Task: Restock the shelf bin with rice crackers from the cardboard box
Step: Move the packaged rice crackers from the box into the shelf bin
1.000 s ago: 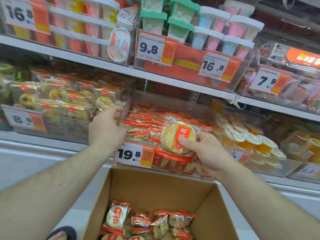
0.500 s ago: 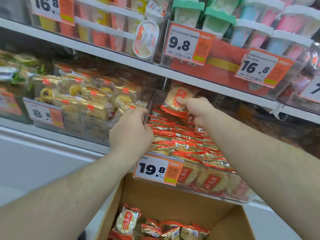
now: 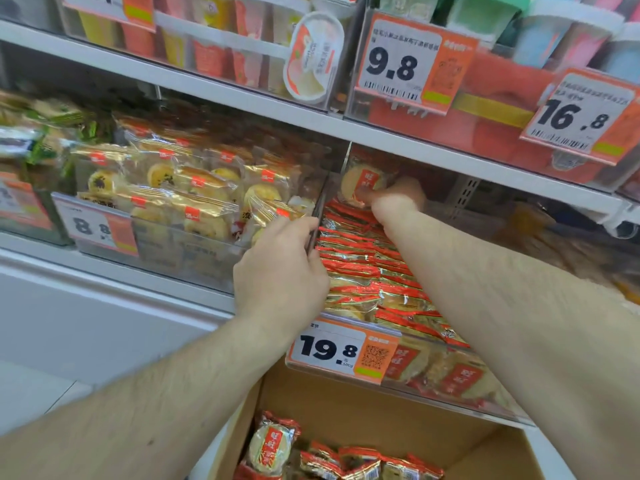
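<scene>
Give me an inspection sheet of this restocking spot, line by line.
Surface: white shelf board above the bins.
Job's things: clear plastic shelf bin tagged 19.8, rows of red-and-gold rice cracker packs; brown cardboard box below, packs inside.
Clutter: neighbouring bin of yellow pastry packs.
Grippers: left hand grips the bin's left wall; right hand holds a round cracker pack at the bin's back.
Cables: nothing seen.
Surroundings: orange price tags, tubs above.

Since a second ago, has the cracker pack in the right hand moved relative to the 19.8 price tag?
Yes. The rice cracker pack held by the right hand has gone from just above the 19.8 price tag to the back of the shelf bin.
</scene>
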